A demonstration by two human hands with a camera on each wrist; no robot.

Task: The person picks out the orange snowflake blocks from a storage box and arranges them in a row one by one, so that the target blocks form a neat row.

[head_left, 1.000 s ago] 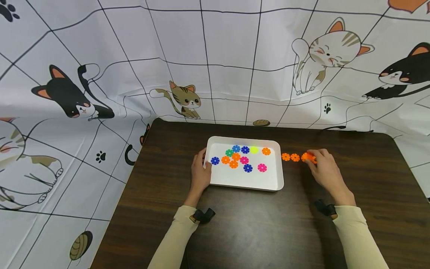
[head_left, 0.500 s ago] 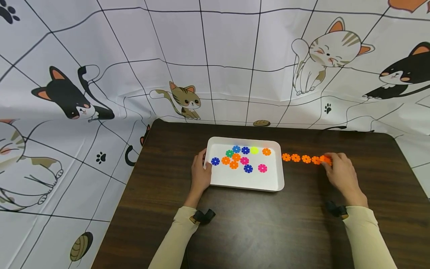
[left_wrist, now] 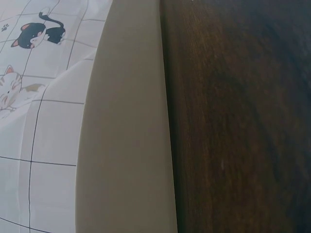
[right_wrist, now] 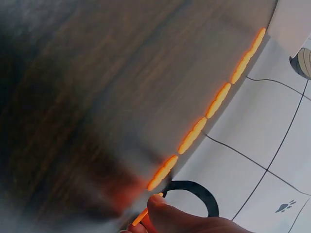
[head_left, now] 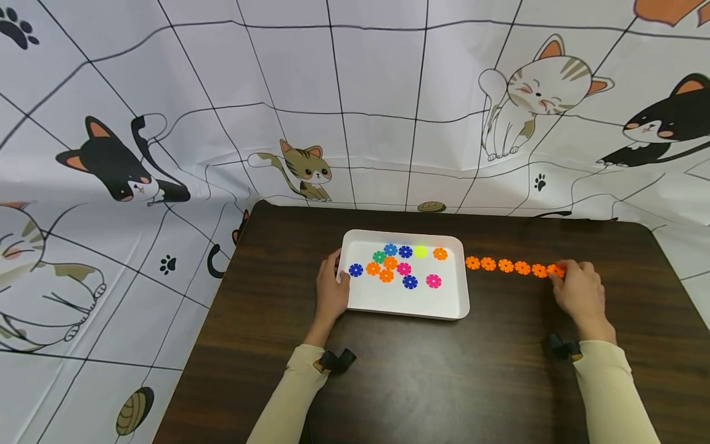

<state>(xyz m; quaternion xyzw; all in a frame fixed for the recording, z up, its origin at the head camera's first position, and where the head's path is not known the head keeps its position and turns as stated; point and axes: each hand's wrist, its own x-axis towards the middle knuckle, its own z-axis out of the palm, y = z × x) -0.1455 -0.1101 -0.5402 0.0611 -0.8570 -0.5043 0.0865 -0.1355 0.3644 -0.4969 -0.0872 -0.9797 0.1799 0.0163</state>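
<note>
A white tray (head_left: 405,303) lies on the table with several notched plastic discs in it: blue, green, orange, pink and one yellow (head_left: 420,251). My left hand (head_left: 331,293) grips the tray's left rim, thumb on the inner side. From the tray's right edge, a row of orange notched discs (head_left: 505,266) runs rightward over the wood. At its far end my right hand (head_left: 582,293) pinches an orange disc (head_left: 554,270) between thumb and fingers. The right wrist view shows that disc (right_wrist: 141,216) edge-on by the thumb (right_wrist: 170,213), in line with the others.
The dark wooden table (head_left: 399,376) meets a white sheet (head_left: 383,68) printed with cats and grid lines at the back and left. A beige sleeve (left_wrist: 126,121) fills the middle of the left wrist view, where the hand does not show.
My right hand has moved rightward along the row, and more orange discs now show beside it. My left hand and the tray stay in place.
</note>
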